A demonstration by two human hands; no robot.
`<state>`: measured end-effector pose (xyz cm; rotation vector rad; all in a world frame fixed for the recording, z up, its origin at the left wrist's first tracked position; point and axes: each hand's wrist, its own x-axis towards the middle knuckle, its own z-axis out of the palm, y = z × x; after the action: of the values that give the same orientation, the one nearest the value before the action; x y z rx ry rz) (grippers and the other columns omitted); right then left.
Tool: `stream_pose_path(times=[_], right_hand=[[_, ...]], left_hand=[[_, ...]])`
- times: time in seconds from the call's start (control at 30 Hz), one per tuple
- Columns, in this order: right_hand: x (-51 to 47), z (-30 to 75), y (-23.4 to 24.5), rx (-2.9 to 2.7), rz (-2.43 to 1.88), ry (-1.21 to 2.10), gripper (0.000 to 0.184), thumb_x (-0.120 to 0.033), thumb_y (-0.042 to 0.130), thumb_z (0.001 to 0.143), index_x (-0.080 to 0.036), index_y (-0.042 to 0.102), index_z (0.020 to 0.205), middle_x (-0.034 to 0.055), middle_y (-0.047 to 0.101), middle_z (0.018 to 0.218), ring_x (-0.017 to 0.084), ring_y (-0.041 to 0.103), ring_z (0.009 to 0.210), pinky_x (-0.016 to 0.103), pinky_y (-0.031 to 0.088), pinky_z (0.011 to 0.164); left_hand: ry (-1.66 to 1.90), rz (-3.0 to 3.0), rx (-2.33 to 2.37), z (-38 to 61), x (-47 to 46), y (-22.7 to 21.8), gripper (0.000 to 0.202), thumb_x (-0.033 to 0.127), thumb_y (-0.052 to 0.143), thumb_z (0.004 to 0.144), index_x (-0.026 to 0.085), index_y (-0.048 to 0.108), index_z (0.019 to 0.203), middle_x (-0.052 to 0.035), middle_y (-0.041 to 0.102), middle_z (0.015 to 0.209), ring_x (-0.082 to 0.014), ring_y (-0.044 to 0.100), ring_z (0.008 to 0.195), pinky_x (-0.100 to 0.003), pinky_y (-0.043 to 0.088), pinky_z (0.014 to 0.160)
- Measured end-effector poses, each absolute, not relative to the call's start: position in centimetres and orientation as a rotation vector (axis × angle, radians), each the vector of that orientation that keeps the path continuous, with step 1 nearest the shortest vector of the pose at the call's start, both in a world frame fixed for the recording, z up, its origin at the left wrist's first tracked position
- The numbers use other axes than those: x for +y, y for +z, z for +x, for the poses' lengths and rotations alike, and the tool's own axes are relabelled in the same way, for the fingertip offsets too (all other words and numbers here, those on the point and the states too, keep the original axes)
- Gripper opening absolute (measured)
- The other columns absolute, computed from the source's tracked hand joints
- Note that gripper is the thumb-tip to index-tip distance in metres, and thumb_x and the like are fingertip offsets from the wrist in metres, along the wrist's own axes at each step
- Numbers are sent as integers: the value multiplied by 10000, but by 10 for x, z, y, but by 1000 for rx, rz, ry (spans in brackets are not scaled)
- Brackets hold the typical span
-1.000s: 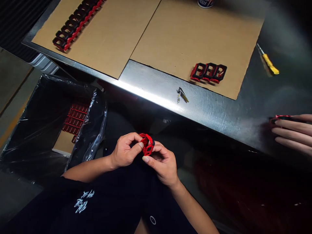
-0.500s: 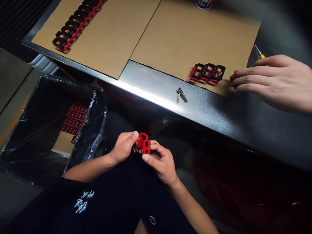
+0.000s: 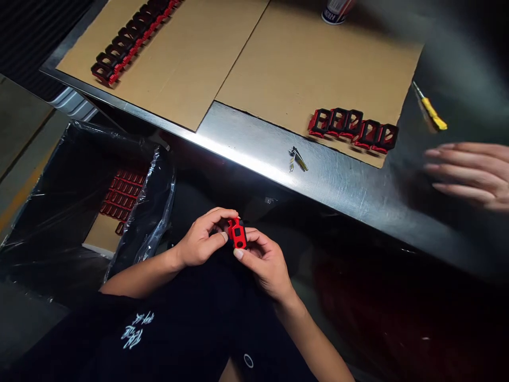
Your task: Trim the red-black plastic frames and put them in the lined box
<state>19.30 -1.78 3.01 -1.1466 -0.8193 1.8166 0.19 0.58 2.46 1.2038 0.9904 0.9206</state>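
**Operator:** Where's the piece I'm working on?

**Spotter:** In your hands, between six and seven o'clock: the red frame (image 3: 237,233), held up in front of your body, away from the desk (image 3: 338,196). Your left hand (image 3: 201,239) curls round its left side, and your right hand (image 3: 264,262) pinches it from below, with the thumb on its lower edge. Holding it from both sides probably keeps the front face turned up where you can see it.

**Operator:** And the finished-looking ones?

**Spotter:** At two o'clock, a short row of black-and-red frames (image 3: 352,127) sits side by side on a cardboard sheet (image 3: 302,69). A longer row (image 3: 127,45) runs along the cardboard at ten o'clock. The cardboard probably spares them from the bare steel, and the tight lines keep them easy to count.

**Operator:** What's around me?

**Spotter:** At nine o'clock, red pieces (image 3: 121,196) lie in neat rows inside a black plastic liner (image 3: 157,196), which likely shields them. Another person's hand (image 3: 469,175) hovers at three o'clock, fingers slightly apart, holding nothing you can see. A yellow screwdriver (image 3: 431,112) lies just beyond it, and a small metal tool (image 3: 298,159) rests on the steel.
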Motion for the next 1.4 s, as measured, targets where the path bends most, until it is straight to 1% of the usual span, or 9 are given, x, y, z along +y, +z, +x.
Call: stream_pose_path(times=[0.2, 0.5, 0.73, 0.93, 1.13, 1.2, 1.27, 1.33, 1.4], right_hand=[[-20, 194, 26, -810, -1208, 1784, 164, -302, 865, 761, -251, 774, 888, 53, 690, 1171, 230, 675, 1047, 350, 586, 889], [-16, 193, 20, -849, -1231, 1729, 224, -321, 879, 753, -266, 777, 944, 60, 767, 1166, 242, 728, 1076, 382, 588, 959], [-19, 203, 19, -1049, -1305, 1664, 238, -355, 851, 786, -283, 798, 1006, 87, 772, 1236, 298, 712, 1198, 441, 579, 1032], [-10, 199, 13, -1291, -1434, 1656, 471, -377, 874, 750, -270, 755, 1192, 104, 785, 1203, 305, 762, 1094, 399, 627, 964], [4, 167, 15, -1470, -1370, 1676, 547, -407, 876, 736, -250, 721, 1237, 109, 777, 1197, 273, 777, 1005, 369, 648, 906], [7, 162, 13, -1489, -1403, 1676, 568, -441, 857, 754, -244, 706, 1265, 120, 752, 1260, 277, 763, 1043, 387, 637, 935], [10, 163, 9, -1464, -1487, 1663, 567, -491, 837, 767, -224, 710, 1251, 131, 743, 1280, 295, 750, 1082, 416, 625, 966], [13, 167, 2, -1427, -1608, 1630, 571, -548, 825, 761, -199, 728, 1202, 134, 760, 1238, 314, 749, 1086, 440, 620, 976], [15, 171, -6, -1404, -1720, 1586, 593, -607, 816, 745, -179, 743, 1149, 131, 781, 1177, 326, 754, 1068, 448, 624, 969]], left_hand=[[871, 1285, 1005, 2, 8, 33, 385, 315, 632, 902, 191, 616, 1266, -108, 657, 1136, -209, 677, 921, -320, 554, 787], [865, 1317, 1105, -4, 8, 38, 363, 262, 708, 837, 171, 631, 1180, -99, 674, 1115, -174, 657, 881, -282, 543, 765], [762, 1412, 1190, -18, 11, 40, 184, 287, 739, 794, 180, 631, 898, -44, 692, 926, -167, 655, 837, -289, 523, 802], [415, 1600, 1031, -42, 16, 45, 623, 259, 752, 767, 184, 558, 1355, -76, 702, 1109, -214, 682, 971, -317, 535, 895], [413, 1695, 991, -100, 11, 52, 650, 326, 736, 819, 188, 558, 1428, -91, 709, 1105, -239, 687, 977, -307, 554, 862], [579, 1610, 1247, -146, 6, 45, 612, 332, 755, 819, 207, 598, 1397, -83, 720, 1150, -236, 684, 1017, -315, 550, 927], [783, 1237, 1838, -204, 0, 31, 593, 304, 794, 797, 224, 621, 1358, -56, 716, 1237, -226, 684, 1081, -313, 546, 985], [803, 998, 2129, -262, -9, 11, 596, 286, 677, 915, 152, 489, 1465, -113, 671, 1317, -236, 673, 1124, -375, 549, 1011], [720, 814, 2292, -309, -22, -13, 487, 308, 630, 971, 130, 521, 1411, -137, 653, 1309, -243, 673, 1121, -434, 570, 987]])
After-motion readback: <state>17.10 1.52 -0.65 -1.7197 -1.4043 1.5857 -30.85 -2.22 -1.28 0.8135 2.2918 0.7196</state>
